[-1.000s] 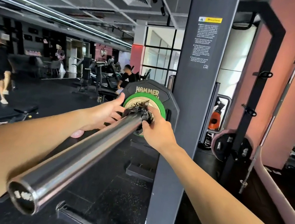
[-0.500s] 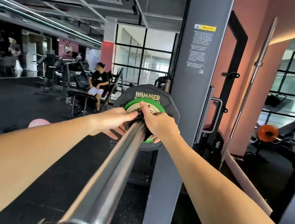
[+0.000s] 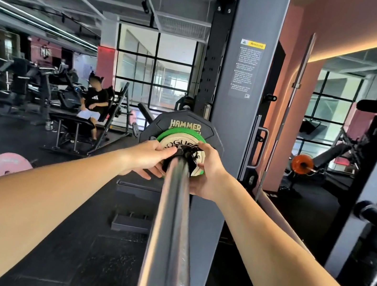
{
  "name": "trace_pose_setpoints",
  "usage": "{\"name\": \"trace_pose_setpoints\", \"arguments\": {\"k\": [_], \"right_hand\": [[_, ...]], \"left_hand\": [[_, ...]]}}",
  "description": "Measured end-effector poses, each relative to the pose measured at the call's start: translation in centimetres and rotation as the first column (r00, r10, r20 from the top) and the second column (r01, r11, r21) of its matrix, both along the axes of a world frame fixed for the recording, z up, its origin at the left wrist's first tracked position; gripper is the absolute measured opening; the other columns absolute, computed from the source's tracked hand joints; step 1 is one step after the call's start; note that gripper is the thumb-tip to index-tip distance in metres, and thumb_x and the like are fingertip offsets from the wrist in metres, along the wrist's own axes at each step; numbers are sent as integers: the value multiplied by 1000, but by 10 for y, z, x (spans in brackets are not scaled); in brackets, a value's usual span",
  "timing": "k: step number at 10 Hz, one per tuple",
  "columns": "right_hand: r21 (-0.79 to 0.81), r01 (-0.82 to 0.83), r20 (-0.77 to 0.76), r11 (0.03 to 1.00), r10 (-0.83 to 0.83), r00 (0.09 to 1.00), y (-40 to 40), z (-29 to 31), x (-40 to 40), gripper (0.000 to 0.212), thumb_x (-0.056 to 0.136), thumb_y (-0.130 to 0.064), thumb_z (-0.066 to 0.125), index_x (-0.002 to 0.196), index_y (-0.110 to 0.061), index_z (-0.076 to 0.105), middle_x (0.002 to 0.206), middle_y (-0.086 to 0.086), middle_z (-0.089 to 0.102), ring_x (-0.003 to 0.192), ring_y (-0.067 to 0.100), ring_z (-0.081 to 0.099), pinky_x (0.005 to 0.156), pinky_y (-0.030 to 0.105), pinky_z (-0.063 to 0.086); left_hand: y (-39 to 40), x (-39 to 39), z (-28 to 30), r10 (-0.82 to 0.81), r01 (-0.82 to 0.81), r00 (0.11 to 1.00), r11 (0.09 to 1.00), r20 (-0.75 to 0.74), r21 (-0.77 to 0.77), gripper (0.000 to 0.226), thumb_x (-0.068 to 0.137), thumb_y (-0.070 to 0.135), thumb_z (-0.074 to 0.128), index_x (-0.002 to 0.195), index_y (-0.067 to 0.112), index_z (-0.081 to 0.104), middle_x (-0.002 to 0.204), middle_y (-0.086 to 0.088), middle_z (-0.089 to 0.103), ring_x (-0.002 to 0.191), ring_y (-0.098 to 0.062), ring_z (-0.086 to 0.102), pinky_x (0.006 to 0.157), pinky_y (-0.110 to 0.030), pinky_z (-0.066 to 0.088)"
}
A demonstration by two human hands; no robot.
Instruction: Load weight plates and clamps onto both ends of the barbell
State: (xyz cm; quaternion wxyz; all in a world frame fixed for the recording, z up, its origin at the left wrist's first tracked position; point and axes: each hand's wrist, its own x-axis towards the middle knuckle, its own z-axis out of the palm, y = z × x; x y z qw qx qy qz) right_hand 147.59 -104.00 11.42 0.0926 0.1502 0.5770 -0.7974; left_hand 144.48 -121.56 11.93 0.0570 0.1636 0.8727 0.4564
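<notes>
A black clamp collar (image 3: 183,153) is gripped from both sides on the shiny steel barbell sleeve (image 3: 171,228), fingers of the left hand (image 3: 148,158) and right hand (image 3: 210,172) curled round it. It is seated against a small green-rimmed plate (image 3: 173,137), backed by a large black Hammer plate (image 3: 160,123), beside a grey rack upright (image 3: 238,126).

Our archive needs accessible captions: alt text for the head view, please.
Both hands, left hand and right hand, grip a black clamp on the barbell sleeve, against a green-rimmed plate and a larger black plate.
</notes>
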Motion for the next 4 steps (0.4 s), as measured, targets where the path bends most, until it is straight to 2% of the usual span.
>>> {"name": "trace_pose_setpoints", "arguments": {"k": [1,2,3,4], "right_hand": [[-13,120,-8,993,-120,993,-5,-6,-7,38,86,-50,54,99,-14,56,88,17,73,69,32,74,59,35,57],[-21,151,-13,988,-151,988,-7,-8,-11,34,90,-42,50,108,-15,59,101,16,71,81,32,70,69,37,56],[-6,151,-32,989,-151,988,-9,-8,-10,34,94,-41,46,112,-16,59,101,16,70,80,31,69,72,37,57],[277,162,-82,947,-145,986,-4,-2,3,35,97,-47,42,112,-19,55,102,15,69,81,31,69,81,41,58]], "left_hand": [[0,-3,1,-8,7,1000,1000,-8,-8,41,100,58,44,116,21,51,100,0,71,87,-13,73,76,-35,59],[1,-1,1,0,0,1000,1000,3,-17,44,100,58,44,117,18,53,100,-3,73,91,-17,74,78,-37,58],[3,3,1,2,-1,999,1000,39,-23,45,100,58,42,116,18,55,101,-5,73,96,-21,73,85,-41,58],[3,10,3,51,-49,998,998,37,-47,51,101,58,41,128,18,55,108,-5,70,102,-26,68,88,-43,56]]}}
